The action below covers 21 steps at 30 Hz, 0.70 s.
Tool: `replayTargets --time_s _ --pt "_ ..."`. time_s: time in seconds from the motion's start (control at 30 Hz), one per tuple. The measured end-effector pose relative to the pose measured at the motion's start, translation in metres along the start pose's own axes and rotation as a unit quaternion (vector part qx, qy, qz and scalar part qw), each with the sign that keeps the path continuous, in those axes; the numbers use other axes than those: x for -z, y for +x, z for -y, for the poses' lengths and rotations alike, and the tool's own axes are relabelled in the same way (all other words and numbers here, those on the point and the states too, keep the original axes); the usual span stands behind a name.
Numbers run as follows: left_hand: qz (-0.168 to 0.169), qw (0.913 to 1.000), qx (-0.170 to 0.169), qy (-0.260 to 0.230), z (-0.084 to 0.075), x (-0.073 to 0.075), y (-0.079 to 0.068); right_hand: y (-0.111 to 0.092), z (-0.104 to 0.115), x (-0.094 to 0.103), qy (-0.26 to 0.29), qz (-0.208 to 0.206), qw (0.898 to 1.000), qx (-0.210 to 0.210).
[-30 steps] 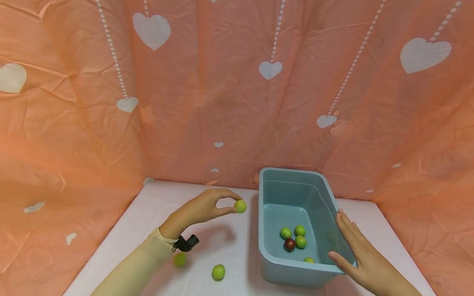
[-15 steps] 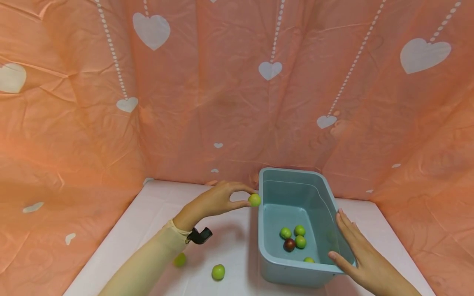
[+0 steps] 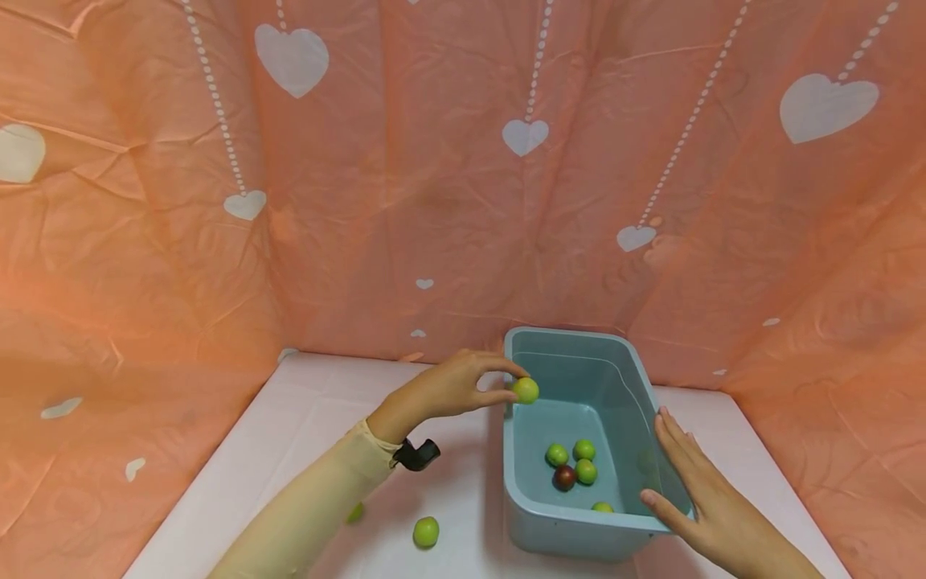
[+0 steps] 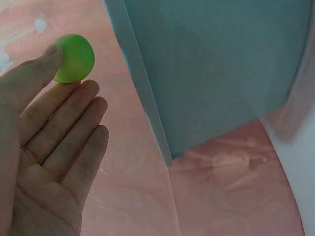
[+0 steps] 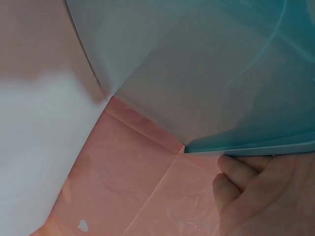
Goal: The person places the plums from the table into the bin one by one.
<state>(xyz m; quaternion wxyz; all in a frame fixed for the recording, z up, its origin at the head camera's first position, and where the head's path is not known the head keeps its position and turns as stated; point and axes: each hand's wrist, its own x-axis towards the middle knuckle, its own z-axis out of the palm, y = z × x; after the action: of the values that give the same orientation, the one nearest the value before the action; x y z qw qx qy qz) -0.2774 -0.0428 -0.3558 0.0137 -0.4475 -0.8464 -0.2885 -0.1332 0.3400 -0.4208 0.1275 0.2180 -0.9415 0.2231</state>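
Note:
My left hand [image 3: 448, 386] pinches a small round green fruit [image 3: 526, 391] between thumb and forefinger. In the left wrist view the same fruit [image 4: 75, 58] sits at the thumb tip, the other fingers held out below it. It overlaps the left rim of a blue-grey plastic bin [image 3: 510, 450] in the head view. Several more green fruits [image 3: 586, 471] and one dark red fruit [image 3: 564, 478] lie on the bin's floor. My right hand [image 3: 716, 511] holds the bin's near right corner, thumb over the inside; its fingers [image 5: 236, 169] lie along the rim in the right wrist view.
A green fruit [image 3: 426, 531] lies on the white table [image 3: 340, 394] left of the bin. Another green fruit [image 3: 355, 512] is partly hidden behind my left sleeve. Orange sheeting [image 3: 405, 201] with white hearts surrounds the table at the back and sides.
My left hand has carried the green fruit rightward, from over the table to the bin's left rim. The right hand and the fruits in the bin have stayed put.

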Motion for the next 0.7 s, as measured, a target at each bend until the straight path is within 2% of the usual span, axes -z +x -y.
replayTargets --time_s 0.3,0.53,0.7 --pt "0.027 0.9996 -0.01 -0.005 0.001 -0.01 0.023 0.001 0.002 0.001 0.001 0.001 1.0 -0.004" --pt "0.042 0.9991 0.005 0.005 0.005 -0.018 0.037 0.001 0.003 0.001 0.002 0.006 1.0 -0.008" --pt "0.054 0.9985 0.001 0.012 0.011 -0.022 0.048 0.002 0.001 0.001 -0.002 -0.001 1.0 -0.002"
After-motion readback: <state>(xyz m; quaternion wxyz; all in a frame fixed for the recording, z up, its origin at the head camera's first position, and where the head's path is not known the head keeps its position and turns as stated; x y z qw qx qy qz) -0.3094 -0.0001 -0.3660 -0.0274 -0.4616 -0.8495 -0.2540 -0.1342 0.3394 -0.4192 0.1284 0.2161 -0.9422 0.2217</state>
